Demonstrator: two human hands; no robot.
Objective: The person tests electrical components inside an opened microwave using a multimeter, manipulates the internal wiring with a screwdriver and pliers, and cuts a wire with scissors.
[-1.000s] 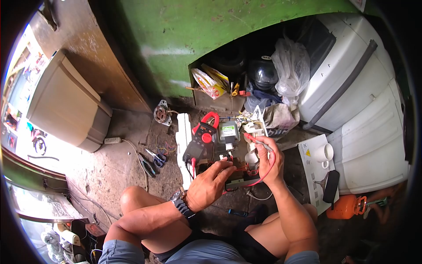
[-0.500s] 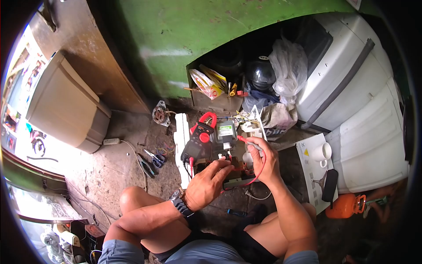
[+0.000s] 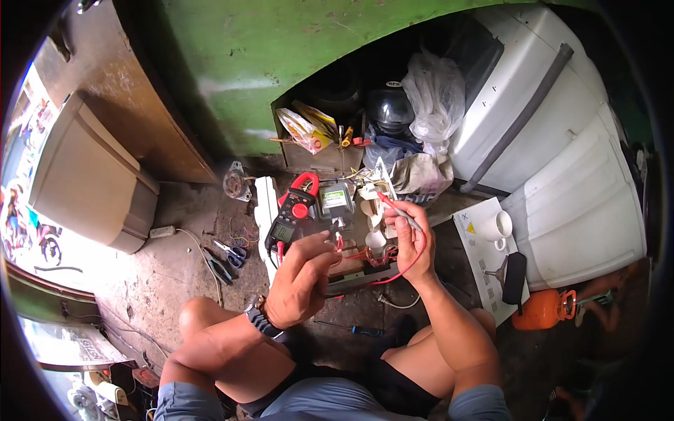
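An opened white housing (image 3: 266, 203) is seen on the floor, a clamp meter (image 3: 289, 210) laid across it at ten o'clock from its middle. At two o'clock, a red-tipped probe (image 3: 387, 202) is pinched between the thumb and fingers of the right hand (image 3: 415, 254), which is held at about half past three. The left hand (image 3: 298, 284) is held at seven o'clock, its fingers partly curled and close together; whether anything is pinched there cannot be told.

Whether current is present cannot be told; were it so, a shock or short could be caused by a slip of the probe onto neighbouring metal, or by bare fingertips brushed against the exposed wiring (image 3: 379, 258). The red lead (image 3: 393, 278) is looped below the right hand toward five o'clock, where it could be snagged on the housing's edge; by a tug, the meter could be dragged askew or a thin wire pulled loose. Less risk is judged to be posed by the pliers (image 3: 220, 271), lying apart between eight and nine o'clock.
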